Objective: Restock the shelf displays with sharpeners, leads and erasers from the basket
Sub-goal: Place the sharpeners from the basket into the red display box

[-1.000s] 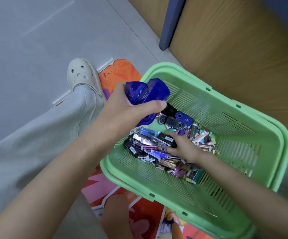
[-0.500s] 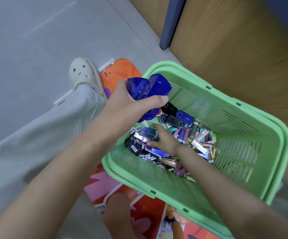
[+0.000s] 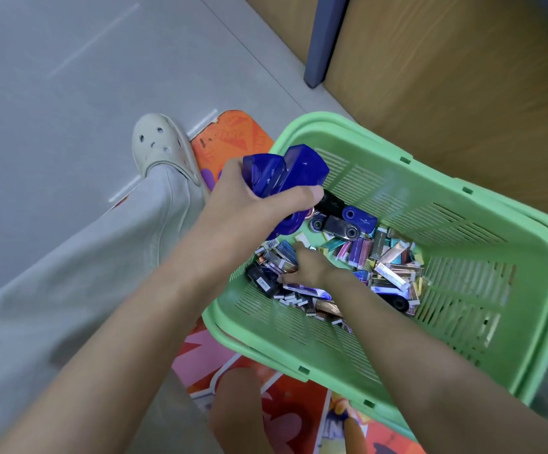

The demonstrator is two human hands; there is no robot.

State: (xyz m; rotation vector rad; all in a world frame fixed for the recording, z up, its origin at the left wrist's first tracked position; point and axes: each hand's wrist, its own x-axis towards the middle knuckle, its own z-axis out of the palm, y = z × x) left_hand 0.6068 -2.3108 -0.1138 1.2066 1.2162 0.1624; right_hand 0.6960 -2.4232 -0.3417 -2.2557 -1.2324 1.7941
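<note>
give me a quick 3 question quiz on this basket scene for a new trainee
1. True or false: the left hand grips translucent blue sharpeners.
2. Where is the right hand? A) resting on the basket's rim B) down among the small packets inside the basket C) holding up the blue sharpeners
3. Fill in: the basket is made of slotted ____ plastic.

Key: 1 true; 2 B; 3 green.
</note>
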